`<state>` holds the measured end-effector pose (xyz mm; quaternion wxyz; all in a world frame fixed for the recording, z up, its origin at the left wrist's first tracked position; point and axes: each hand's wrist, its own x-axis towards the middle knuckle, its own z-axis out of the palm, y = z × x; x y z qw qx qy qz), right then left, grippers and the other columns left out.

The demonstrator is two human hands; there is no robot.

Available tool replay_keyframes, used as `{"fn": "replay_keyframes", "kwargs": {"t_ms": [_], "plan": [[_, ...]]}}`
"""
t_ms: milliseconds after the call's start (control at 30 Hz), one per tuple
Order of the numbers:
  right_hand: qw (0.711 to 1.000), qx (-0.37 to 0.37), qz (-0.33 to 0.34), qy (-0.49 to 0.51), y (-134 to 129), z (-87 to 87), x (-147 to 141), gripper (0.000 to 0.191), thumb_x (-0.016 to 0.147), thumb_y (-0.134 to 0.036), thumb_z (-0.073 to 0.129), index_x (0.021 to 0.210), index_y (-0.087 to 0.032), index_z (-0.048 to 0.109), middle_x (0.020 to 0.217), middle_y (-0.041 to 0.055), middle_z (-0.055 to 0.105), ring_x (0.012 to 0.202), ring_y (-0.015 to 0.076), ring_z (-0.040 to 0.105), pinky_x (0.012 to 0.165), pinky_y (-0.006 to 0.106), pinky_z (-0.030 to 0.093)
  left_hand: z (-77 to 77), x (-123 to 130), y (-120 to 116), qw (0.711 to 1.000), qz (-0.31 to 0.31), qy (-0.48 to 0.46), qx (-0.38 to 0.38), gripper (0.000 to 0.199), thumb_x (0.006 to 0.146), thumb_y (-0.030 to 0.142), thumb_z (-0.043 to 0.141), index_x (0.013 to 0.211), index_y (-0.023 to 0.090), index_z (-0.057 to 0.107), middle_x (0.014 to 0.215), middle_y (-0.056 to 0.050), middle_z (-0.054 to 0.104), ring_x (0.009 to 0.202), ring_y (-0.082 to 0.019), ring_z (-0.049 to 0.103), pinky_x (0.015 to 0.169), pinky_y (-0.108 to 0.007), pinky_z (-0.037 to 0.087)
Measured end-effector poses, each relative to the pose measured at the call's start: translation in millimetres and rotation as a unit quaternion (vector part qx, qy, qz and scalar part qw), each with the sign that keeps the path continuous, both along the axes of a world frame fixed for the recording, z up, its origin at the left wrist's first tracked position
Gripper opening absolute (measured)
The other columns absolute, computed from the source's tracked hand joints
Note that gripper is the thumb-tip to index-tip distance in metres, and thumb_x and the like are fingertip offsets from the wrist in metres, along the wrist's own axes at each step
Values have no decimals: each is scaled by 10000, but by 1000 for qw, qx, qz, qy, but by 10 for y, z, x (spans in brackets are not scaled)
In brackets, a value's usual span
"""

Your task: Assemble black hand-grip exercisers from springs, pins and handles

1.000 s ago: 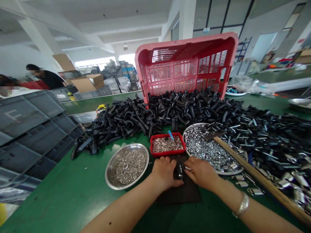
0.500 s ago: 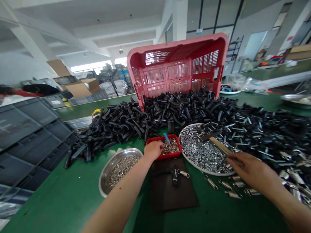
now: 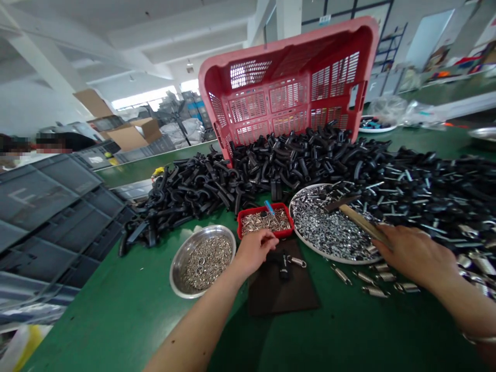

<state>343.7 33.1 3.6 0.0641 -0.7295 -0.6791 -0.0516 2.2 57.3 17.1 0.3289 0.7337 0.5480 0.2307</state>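
My left hand [image 3: 256, 249] is closed in a pinch just in front of the red tray of small metal pins [image 3: 289, 233]; whatever its fingertips hold is too small to make out. It hovers beside a black plastic part [image 3: 284, 266], which lies on a dark brown pad [image 3: 284, 299] with a spring [image 3: 297, 262] at its right. My right hand [image 3: 406, 253] is wrapped round the wooden handle of a hammer [image 3: 360, 223]. The hammer's head rests over the white plate of small metal pieces [image 3: 306, 238].
A steel bowl of small metal parts [image 3: 176, 271] stands at the left. Behind are heaps of black plastic parts [image 3: 194, 191] and a tipped red crate [image 3: 211, 77]. Loose springs [image 3: 375, 292] lie at the right. Grey crates [image 3: 50, 206] are stacked far left.
My left hand has come back from the red tray toward the black part on the pad. My right hand still holds the hammer. The camera view has shifted slightly.
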Motion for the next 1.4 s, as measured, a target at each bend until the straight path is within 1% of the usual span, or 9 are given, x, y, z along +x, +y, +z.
{"fn": "replay_keyframes", "kwargs": {"t_ms": [200, 333, 467, 767, 967, 1067, 1167, 1300, 1400], "plan": [[999, -11, -13, 38, -7, -29, 32, 499, 764, -514, 358, 1049, -177, 590, 900, 150, 624, 806, 361, 594, 614, 495, 471, -6, 104, -138, 997, -50, 51, 19, 150, 787, 273, 532, 852, 220, 656, 872, 24, 683, 816, -134, 607, 742, -226, 434], [999, -17, -3, 43, 6, -89, 67, 506, 781, -516, 319, 1064, -181, 573, 914, 140, 626, 819, 341, 599, 641, 484, 477, 35, 152, -76, 982, -57, 168, 64, 168, 806, 335, 516, 853, 241, 648, 866, 26, 672, 806, -150, 600, 689, -239, 427], [999, -16, -5, 43, 12, -112, 77, 527, 777, -519, 328, 1094, -164, 555, 1009, 153, 611, 893, 356, 583, 679, 488, 476, 89, 214, -43, 954, -107, 257, 113, 184, 834, 316, 480, 833, 222, 638, 857, 0, 648, 814, -158, 587, 695, -247, 419], [999, -26, -18, 30, -24, -55, 36, 537, 789, -523, 308, 1112, -169, 550, 1022, 141, 613, 872, 339, 588, 649, 468, 481, 194, 340, -14, 920, -183, 322, 127, 197, 849, 257, 448, 796, 167, 615, 814, -50, 610, 772, -190, 575, 677, -285, 425], [998, -40, -29, 26, 54, 14, 39, 443, 787, -505, 353, 957, -175, 596, 868, 127, 634, 770, 303, 606, 603, 432, 469, 106, 421, -96, 888, -209, 363, 188, 254, 861, 140, 351, 831, 145, 603, 855, -85, 590, 803, -214, 558, 677, -317, 433], [997, -29, -32, 60, 87, 106, 47, 400, 778, -499, 376, 876, -178, 594, 799, 117, 635, 714, 284, 609, 593, 412, 464, 6, 348, -147, 905, -166, 346, 183, 255, 883, 246, 359, 899, 201, 610, 905, -50, 596, 821, -189, 552, 689, -291, 437], [994, 29, -9, 105, -18, 271, -15, 405, 774, -477, 392, 949, -155, 564, 833, 143, 635, 728, 286, 608, 624, 397, 465, -66, 187, -221, 933, -136, 278, 186, 294, 877, 381, 374, 1072, 275, 567, 1055, -15, 587, 934, -177, 525, 777, -281, 431], [978, 35, 83, 187, -347, 405, -276, 507, 768, -488, 402, 1149, -163, 479, 750, 100, 656, 607, 247, 610, 576, 367, 479, -107, -41, -350, 952, -115, 215, 187, 650, 765, 572, 462, 1307, 229, 358, 1266, -60, 479, 1125, -238, 416, 962, -380, 329], [963, 8, 149, 222, -570, 332, -572, 529, 777, -454, 411, 1268, -257, 430, 875, 51, 685, 666, 236, 638, 617, 369, 504, -163, -118, -394, 962, -104, 187, 171, 763, 634, 630, 568, 1251, 205, 422, 1238, -72, 499, 1125, -262, 417, 984, -417, 298]]}}
